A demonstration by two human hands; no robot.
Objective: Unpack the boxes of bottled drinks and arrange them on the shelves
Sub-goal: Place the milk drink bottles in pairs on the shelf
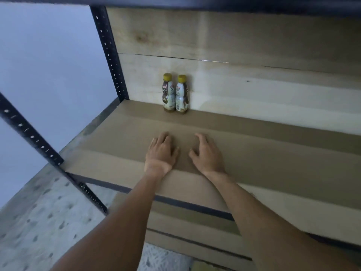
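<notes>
**Empty hands on the shelf, two bottles at the back**

Two bare forearms are stretched forward from the bottom of the view over the front edge of a brown shelf board [273,153]. The left hand [161,151] and the right hand [207,153] are held palm down, side by side over the middle of the board, just apart from each other. Their fingers are loosely bent and nothing is gripped by either; whether the board is touched cannot be told.

Two bottled drinks are stood upright at the back of the same board, against the pale wooden back panel [234,45]. The left bottle [168,92] and the right bottle [182,94] are set touching, each topped with a yellow cap, well apart from the hands. A dark perforated upright [109,53] is seen to their left. A lower shelf [185,218] and a speckled floor [39,222] are seen below.
</notes>
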